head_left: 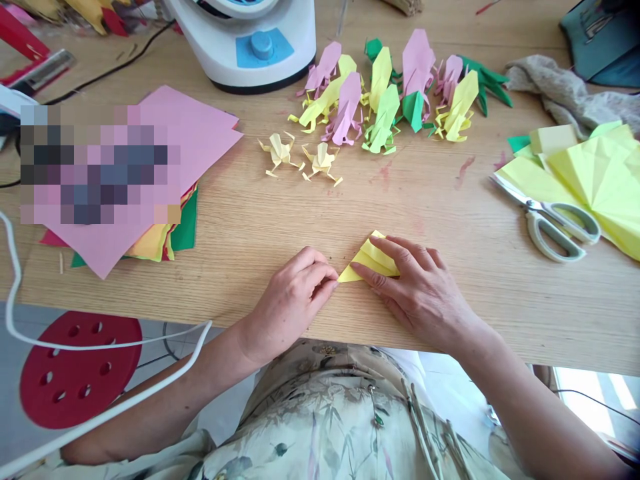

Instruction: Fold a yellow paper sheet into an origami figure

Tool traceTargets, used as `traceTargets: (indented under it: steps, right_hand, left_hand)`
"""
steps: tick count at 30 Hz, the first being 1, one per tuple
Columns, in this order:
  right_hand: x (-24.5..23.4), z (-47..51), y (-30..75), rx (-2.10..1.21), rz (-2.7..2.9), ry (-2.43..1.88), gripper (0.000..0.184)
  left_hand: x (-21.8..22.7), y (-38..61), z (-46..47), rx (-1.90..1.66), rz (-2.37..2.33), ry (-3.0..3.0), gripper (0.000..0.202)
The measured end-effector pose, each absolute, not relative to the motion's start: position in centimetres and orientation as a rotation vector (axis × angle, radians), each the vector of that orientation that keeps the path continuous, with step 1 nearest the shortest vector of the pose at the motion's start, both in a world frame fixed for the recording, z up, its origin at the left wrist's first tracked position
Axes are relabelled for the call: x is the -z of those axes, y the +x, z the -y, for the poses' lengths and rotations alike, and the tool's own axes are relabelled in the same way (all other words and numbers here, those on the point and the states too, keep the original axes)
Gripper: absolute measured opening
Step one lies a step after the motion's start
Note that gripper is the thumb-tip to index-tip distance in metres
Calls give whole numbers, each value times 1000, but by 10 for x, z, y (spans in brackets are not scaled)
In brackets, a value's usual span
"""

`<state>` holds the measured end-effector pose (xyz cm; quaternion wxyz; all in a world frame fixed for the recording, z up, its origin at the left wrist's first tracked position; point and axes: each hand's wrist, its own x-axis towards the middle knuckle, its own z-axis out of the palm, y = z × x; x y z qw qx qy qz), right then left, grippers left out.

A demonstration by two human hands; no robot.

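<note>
A folded piece of yellow origami paper (367, 257) lies on the wooden table close to the front edge. With thumb and fingertips pinched together, my left hand (295, 290) grips its pointed left corner. My right hand (420, 283) rests over the right part of the paper, fingers stretched and spread, with the thumb and index finger pressing on its surface. Beyond my hands stand two small pale-yellow paper frogs (323, 162). Behind them is a group of folded paper figures (345, 110) in pink, yellow and green.
White-handled scissors (550, 217) lie at the right, beside crumpled yellow paper sheets (595, 173). A stack of coloured paper with a pink sheet (200, 127) on top is at the left. A white fan base (265, 50) stands at the back. A white cable (115, 347) crosses the lower left.
</note>
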<state>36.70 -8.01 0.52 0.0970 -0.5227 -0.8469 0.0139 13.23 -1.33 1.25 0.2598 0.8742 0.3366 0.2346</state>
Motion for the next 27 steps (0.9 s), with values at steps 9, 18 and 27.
traceTargets:
  steps: [9,18,27]
  right_hand:
    - [-4,80,367,-61,2487,-1562,51]
    - [-2,80,367,-42,2477,-1562,47]
    - [-1,80,367,-16,2486,-1553,45]
  left_hand:
    - [-16,124,8,-619,-832,2357,15]
    - [-16,115,5,-528,-482,2850,30]
    - [-26,121,-7,-313,-149,3177,27]
